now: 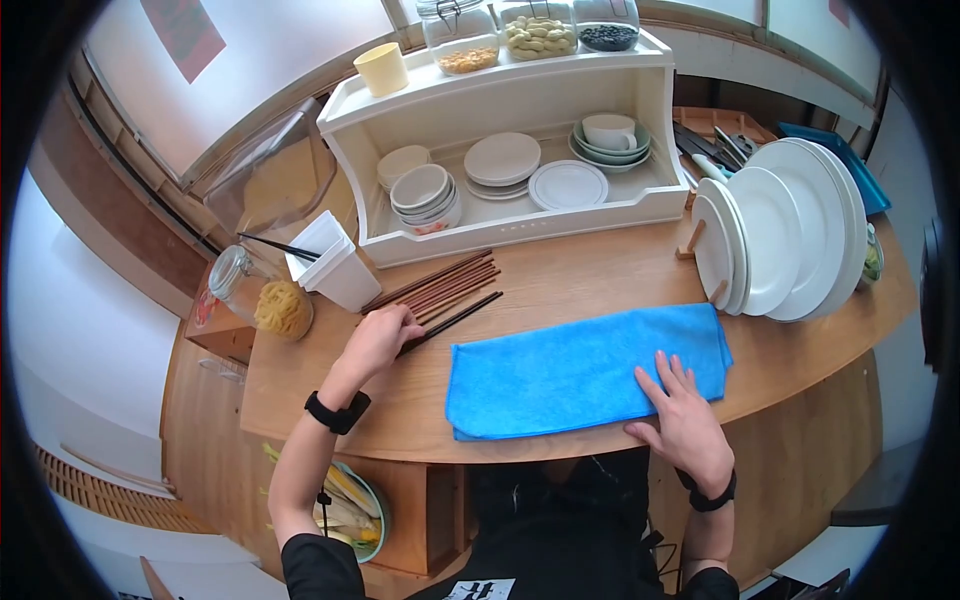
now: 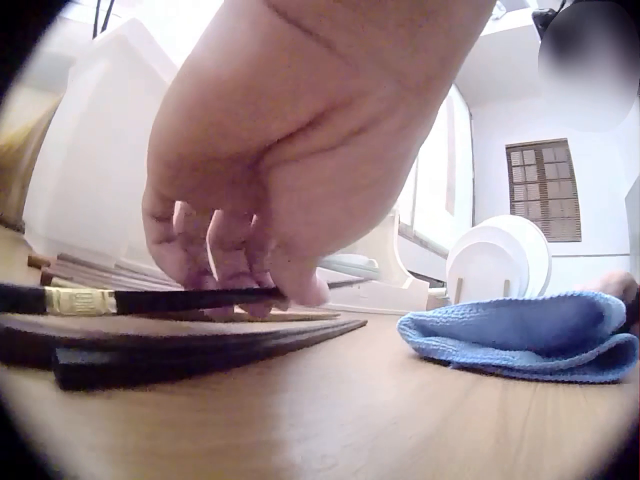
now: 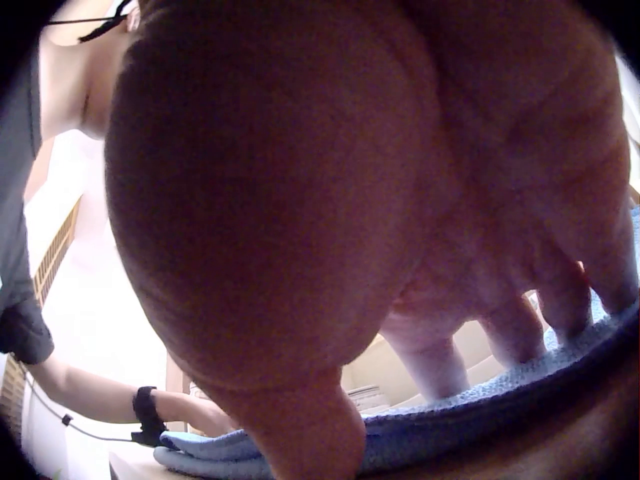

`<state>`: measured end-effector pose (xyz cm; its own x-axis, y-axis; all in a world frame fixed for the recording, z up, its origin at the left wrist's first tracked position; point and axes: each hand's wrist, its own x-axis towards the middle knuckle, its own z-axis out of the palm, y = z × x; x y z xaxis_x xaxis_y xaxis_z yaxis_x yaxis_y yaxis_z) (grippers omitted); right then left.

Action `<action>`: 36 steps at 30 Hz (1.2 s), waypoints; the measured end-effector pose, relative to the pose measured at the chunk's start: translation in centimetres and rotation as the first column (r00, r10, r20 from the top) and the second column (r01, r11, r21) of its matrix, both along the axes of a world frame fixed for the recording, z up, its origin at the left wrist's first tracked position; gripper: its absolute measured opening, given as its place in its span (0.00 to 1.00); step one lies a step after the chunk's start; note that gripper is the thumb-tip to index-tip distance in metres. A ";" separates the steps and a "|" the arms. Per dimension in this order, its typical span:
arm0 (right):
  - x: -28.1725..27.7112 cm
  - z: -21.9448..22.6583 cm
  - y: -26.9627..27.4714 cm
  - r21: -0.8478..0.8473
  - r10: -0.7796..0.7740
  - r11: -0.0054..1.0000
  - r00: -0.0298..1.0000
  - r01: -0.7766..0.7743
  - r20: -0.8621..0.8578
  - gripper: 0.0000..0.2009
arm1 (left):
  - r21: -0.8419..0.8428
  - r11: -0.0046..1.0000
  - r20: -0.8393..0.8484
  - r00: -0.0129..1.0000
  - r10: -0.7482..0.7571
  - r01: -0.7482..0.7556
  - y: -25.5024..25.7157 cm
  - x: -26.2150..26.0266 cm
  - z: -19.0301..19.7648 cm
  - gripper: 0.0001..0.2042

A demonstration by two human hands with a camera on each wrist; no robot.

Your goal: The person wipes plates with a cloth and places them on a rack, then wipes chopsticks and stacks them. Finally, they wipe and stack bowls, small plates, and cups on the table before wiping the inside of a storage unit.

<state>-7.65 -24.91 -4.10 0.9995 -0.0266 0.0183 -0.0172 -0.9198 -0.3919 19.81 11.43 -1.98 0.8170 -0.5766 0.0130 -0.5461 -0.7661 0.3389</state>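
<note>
The right hand (image 3: 330, 200) fills almost all of the right wrist picture. It is so close that it looks blurry, and the picture's edges cut it off. It hides most of the blue cloth (image 3: 480, 425) under it.

In the left wrist picture, the left hand (image 2: 270, 190) covers the far ends of the dark chopsticks (image 2: 150, 300), and their other ends run off the left edge. The top right corner there is a blur.

In the head picture, the 3 jars (image 1: 540, 30) on the white shelf (image 1: 560, 215) are cut off at the top.
</note>
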 end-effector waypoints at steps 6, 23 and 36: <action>0.0 -0.1 0.2 0.018 -0.017 1.000 1.000 0.017 0.009 0.38 | -0.216 0.952 0.062 0.976 -0.209 0.218 -4.9 -3.7 3.9 0.08; -0.1 -1.0 0.2 0.065 -0.029 0.998 0.998 0.025 0.061 0.36 | 0.119 0.903 0.063 0.905 -0.421 0.413 -8.5 -10.0 0.9 0.27; -3.9 -0.1 -1.1 -0.115 0.036 0.993 0.998 -0.029 0.053 0.34 | 0.087 0.954 0.048 0.955 -0.293 0.288 -2.5 -19.2 -1.0 0.40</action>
<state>-11.53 -26.02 -4.19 0.9972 0.0113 0.0745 0.0320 -0.9583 -0.2839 0.62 8.89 -3.02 0.6132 -0.7899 0.0019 -0.7662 -0.5941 0.2448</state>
